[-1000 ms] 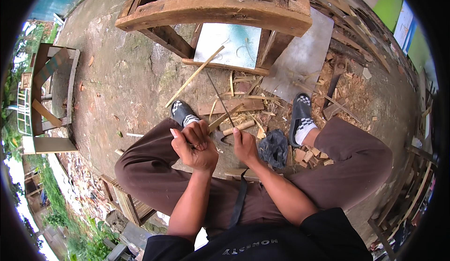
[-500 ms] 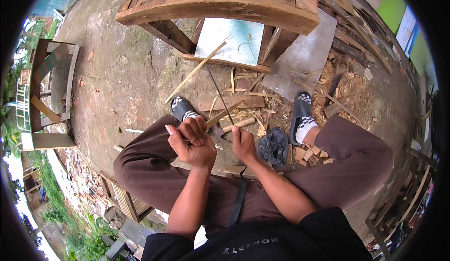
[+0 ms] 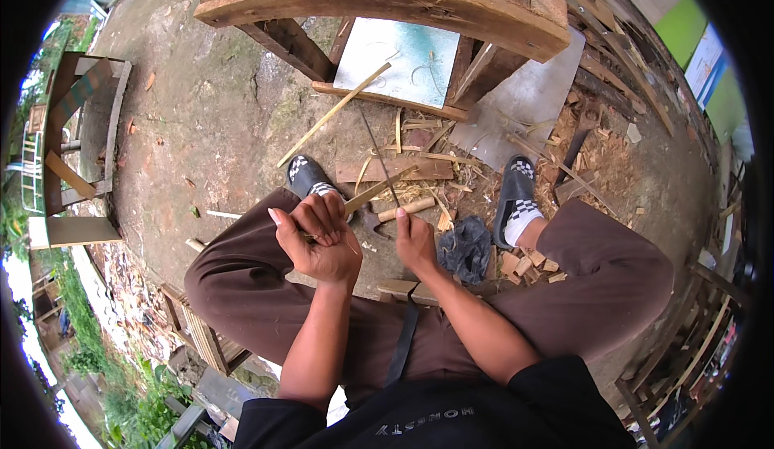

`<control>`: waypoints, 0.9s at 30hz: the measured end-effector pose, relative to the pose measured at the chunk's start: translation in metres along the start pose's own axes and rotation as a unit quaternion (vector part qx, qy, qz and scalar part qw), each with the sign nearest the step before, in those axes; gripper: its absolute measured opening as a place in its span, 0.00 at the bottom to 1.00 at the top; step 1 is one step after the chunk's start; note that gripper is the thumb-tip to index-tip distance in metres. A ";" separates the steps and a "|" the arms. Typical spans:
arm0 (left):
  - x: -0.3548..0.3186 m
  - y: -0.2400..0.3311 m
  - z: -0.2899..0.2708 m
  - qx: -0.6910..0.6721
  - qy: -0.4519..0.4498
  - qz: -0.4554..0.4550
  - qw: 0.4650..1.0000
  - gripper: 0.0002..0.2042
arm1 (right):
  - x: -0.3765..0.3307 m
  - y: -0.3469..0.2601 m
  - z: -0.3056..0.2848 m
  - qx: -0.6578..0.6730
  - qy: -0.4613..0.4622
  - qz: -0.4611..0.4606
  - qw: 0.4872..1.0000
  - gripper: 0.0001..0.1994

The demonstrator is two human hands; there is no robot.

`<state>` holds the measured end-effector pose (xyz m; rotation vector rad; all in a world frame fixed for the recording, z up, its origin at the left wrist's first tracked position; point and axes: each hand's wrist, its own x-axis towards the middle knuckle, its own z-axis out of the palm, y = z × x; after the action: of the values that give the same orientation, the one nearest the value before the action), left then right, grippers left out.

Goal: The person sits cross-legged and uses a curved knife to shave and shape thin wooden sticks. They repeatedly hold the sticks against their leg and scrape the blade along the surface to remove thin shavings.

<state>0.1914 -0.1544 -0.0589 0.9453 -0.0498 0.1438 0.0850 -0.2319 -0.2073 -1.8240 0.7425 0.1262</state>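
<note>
I sit with my knees apart over a dirt floor. My left hand (image 3: 318,239) is closed around the near end of a pale bamboo strip (image 3: 380,187) that points up and to the right. Just to its right, my right hand (image 3: 415,243) pinches a thin dark sliver (image 3: 377,155) that runs away from me across the bamboo strip. Whether the sliver is a blade or a split strip I cannot tell. The two hands are a few centimetres apart, above bamboo shavings (image 3: 419,179) and a short wooden-handled tool (image 3: 403,209) on the ground.
A long bamboo strip (image 3: 334,114) lies on the ground toward a pale blue panel (image 3: 403,54) under a curved wooden beam (image 3: 387,2). A dark cloth (image 3: 468,247) lies by my right foot (image 3: 516,199). A wooden frame (image 3: 81,126) stands at the left, with scrap timber (image 3: 637,70) at the right.
Both hands keep their hold and stay almost where they were. The view has shifted only slightly.
</note>
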 end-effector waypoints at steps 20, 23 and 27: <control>-0.001 0.001 0.002 0.117 -0.024 0.060 0.991 0.27 | -0.019 -0.050 -0.031 0.014 -0.039 0.002 0.999 0.26; -0.004 0.000 0.003 0.140 -0.043 0.062 0.987 0.27 | -0.021 -0.065 -0.036 0.016 -0.037 -0.049 0.998 0.26; -0.007 0.000 0.000 0.179 -0.062 0.071 0.979 0.27 | -0.044 -0.105 -0.052 0.076 -0.070 -0.130 0.986 0.27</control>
<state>0.1846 -0.1554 -0.0598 1.3098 -0.2133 0.2310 0.0929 -0.2389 -0.0828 -1.7288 0.3989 0.0251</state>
